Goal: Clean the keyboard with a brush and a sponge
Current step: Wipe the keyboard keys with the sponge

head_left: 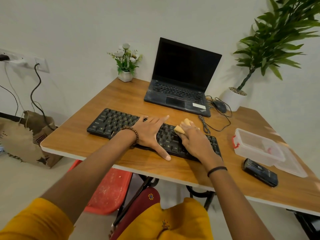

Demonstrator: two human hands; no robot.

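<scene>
One keyboard (pixel 114 121), two hands: left hand (pixel 149 132) flat, fingers spread; right hand (pixel 194 141) around one yellow sponge (pixel 179 129).

**Bright, soft room light, bent by a wide lens**

Even, diffuse light fills the scene. The tall plant (pixel 275 40) and flower pot (pixel 125 76) cast faint, blurred shadows on the white wall (pixel 69 23). A pale sheen lies on the table (pixel 121 94) near the clear box (pixel 258 146), which looks smeared. Table edges bow toward the corners. The keyboard (pixel 114 122) has soft lettering.
</scene>
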